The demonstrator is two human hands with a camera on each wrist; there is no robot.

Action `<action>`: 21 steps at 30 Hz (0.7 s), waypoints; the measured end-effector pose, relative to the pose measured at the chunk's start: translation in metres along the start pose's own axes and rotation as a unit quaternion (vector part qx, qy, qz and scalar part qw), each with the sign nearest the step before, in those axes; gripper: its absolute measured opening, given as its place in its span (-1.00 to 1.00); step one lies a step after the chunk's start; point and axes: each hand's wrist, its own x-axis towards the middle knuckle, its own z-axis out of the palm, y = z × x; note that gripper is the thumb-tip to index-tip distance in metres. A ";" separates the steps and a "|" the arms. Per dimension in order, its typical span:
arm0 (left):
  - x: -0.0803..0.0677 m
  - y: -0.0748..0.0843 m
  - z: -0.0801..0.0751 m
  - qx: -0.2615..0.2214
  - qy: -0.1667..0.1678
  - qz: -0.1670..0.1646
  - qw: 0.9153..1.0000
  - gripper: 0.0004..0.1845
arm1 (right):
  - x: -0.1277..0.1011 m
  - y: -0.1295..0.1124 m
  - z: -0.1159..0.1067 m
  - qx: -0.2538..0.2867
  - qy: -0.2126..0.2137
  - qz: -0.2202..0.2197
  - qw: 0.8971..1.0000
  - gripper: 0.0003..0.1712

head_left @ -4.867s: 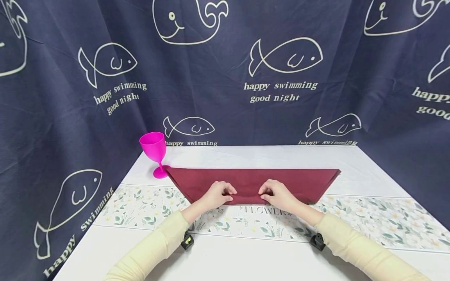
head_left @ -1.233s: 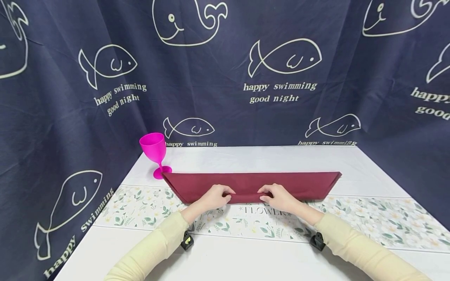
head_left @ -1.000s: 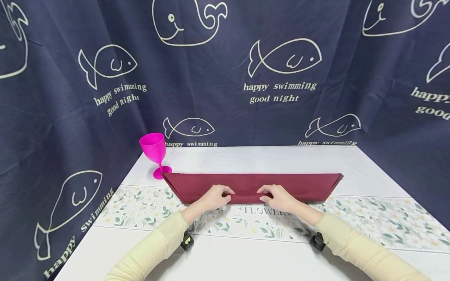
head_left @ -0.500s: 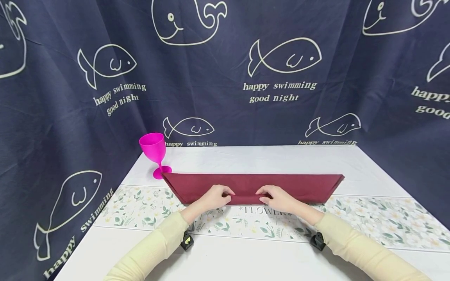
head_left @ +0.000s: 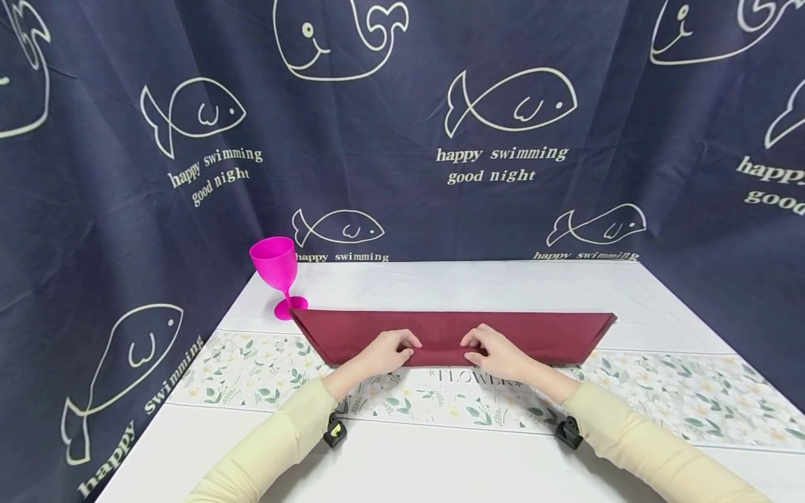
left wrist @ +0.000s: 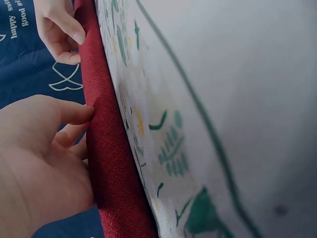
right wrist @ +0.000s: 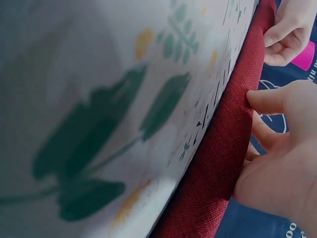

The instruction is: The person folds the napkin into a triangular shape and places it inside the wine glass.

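A maroon napkin [head_left: 541,332] lies folded into a long, narrow strip across the table, its near edge doubled over. My left hand [head_left: 395,349] and right hand [head_left: 489,349] sit side by side at the middle of that near edge, and each pinches the fold with curled fingers. In the left wrist view my left hand [left wrist: 47,148] has its thumb against the cloth [left wrist: 111,168]. In the right wrist view my right hand [right wrist: 282,163] has its fingertips on the rolled edge [right wrist: 223,158]. A pink goblet [head_left: 277,274] stands upright at the napkin's far left corner.
The white tablecloth [head_left: 478,279] carries a floral runner [head_left: 679,402] just nearer than the napkin. A dark blue curtain with fish prints [head_left: 503,140] closes in the back and both sides. Bare cloth lies beyond the napkin and near the front edge [head_left: 440,468].
Since the oldest frame the napkin strip has grown narrower, its far edge drawn nearer. In the last second the hands have barely shifted and the right corner has slid slightly right.
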 end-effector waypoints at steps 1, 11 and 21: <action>0.000 0.000 0.000 0.002 0.001 -0.002 1.000 -0.89 | 0.000 0.000 0.000 -0.001 0.004 -0.002 1.000 -0.87; 0.002 -0.003 0.002 0.020 0.006 -0.003 1.000 -0.88 | 0.001 0.001 0.001 0.012 0.025 0.013 1.000 -0.84; 0.004 0.000 0.000 0.006 0.049 0.018 0.999 -0.85 | 0.003 0.004 0.000 -0.002 0.039 0.036 0.999 -0.84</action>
